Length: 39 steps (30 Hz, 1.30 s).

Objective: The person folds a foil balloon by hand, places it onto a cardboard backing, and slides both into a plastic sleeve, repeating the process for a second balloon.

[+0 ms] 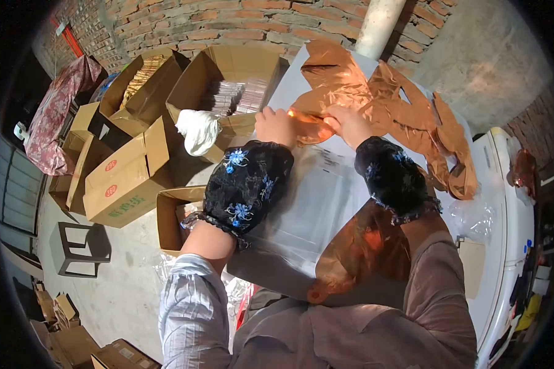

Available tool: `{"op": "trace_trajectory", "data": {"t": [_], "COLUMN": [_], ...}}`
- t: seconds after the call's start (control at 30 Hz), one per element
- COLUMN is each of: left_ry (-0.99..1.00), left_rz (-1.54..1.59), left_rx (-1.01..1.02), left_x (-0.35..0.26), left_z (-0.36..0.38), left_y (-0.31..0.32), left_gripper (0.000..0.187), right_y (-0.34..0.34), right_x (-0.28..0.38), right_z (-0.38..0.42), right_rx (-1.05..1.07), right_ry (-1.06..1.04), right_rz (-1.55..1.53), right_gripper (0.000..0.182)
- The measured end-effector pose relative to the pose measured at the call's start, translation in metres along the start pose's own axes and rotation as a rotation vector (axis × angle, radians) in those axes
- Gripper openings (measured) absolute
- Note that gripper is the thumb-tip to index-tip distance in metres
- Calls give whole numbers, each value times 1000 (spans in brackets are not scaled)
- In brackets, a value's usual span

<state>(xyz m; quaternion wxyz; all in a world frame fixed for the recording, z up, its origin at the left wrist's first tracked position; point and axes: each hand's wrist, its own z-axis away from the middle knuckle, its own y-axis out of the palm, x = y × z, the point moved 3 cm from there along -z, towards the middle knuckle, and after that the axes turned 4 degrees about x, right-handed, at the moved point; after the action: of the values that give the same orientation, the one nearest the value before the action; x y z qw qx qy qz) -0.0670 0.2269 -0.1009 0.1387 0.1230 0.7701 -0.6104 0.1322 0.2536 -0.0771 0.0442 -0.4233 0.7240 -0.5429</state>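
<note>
Copper foil sheet lies on the grey board — left hand and right hand pinch its near edge between them.

We count two bare hands at work, the left hand and the right hand, each above one of two black sleeve covers embroidered with blue flowers. We see one large white flat work surface and on it a heap of crinkled copper-coloured foil sheets whose number we cannot tell, plus one more copper foil sheet hanging at its near edge. We count at least five open brown cardboard boxes, one crumpled white cloth, one dark stool and one pale round pillar.
</note>
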Motion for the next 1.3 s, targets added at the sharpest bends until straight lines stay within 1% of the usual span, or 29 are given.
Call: {"op": "trace_trajectory", "data": {"t": [0.1, 0.13, 0.2, 0.3, 0.4, 0.5, 0.53, 0.6, 0.63, 0.7, 0.73, 0.77, 0.8, 0.87, 0.9, 1.0, 1.03, 1.1, 1.13, 1.17, 1.23, 1.3], "left_ry": [29, 39, 56, 65, 69, 88, 93, 161, 194, -33, -151, -200, -292, -481, -536, -429, -397, -417, -424, -437, -459, -474], "left_rz": [-84, -119, -87, -57, 23, 169, 223, 405, 497, 875, 1060, 1207, 1404, 1777, 1766, 1704, 1703, 1543, 1464, 1499, 1568, 1645], "left_rx": [29, 46, 13, 17, 6, -41, -56, -188, -253, -97, -13, 125, 288, 634, 593, 653, 667, 708, 724, 693, 625, 651], "left_x": [0, 0, 0, 0, 3, 6, 8, 20, 22, 28, 28, 27, 18, -15, -31, -37, -36, -20, -19, -20, -34, -46], "left_z": [4, 5, 9, 8, 4, -4, -5, -13, -15, -24, -26, -30, -23, 6, 15, 8, 7, -10, -13, -12, 3, 16], "left_y": [2, 2, 2, 3, 5, 4, 1, 9, 10, 20, 23, 24, 15, -27, -44, -23, -17, 19, 21, 25, 5, -12], "left_gripper": [33, 33, 33, 32, 29, 28, 28, 27, 27, 30, 34, 41, 41, 41, 40, 31, 20, 17, 16, 16, 17, 17], "right_y": [3, 5, 8, 14, 22, 23, 21, 16, 13, 6, 1, -6, -11, -19, -23, -24, -28, -33, -31, -28, -28, -33], "right_x": [13, 14, 15, 10, 5, 8, 7, 6, 4, 6, 9, 11, 15, 29, 35, 37, 43, 56, 58, 59, 57, 51], "right_z": [5, 8, 12, 10, 9, 7, 5, 3, 4, 4, 4, 5, 6, 10, 13, 25, 30, 42, 46, 51, 55, 57], "right_rx": [212, 160, 56, 99, 59, -61, -16, 76, 39, -35, 7, 49, 91, 46, 23, 94, 70, 23, -12, -48, -46, 35], "right_ry": [-44, -95, -196, -234, -202, -210, -67, 218, 262, 347, 385, 424, 462, 223, 105, -30, -44, -75, -95, -116, -111, -59], "right_rz": [-79, -12, 125, 151, 88, -12, -108, -300, -351, -445, -432, -417, -401, -240, -158, -38, 8, 99, 144, 189, 228, 216], "right_gripper": [28, 27, 25, 21, 17, 14, 14, 14, 15, 16, 17, 18, 19, 20, 21, 27, 27, 30, 31, 32, 35, 37]}}
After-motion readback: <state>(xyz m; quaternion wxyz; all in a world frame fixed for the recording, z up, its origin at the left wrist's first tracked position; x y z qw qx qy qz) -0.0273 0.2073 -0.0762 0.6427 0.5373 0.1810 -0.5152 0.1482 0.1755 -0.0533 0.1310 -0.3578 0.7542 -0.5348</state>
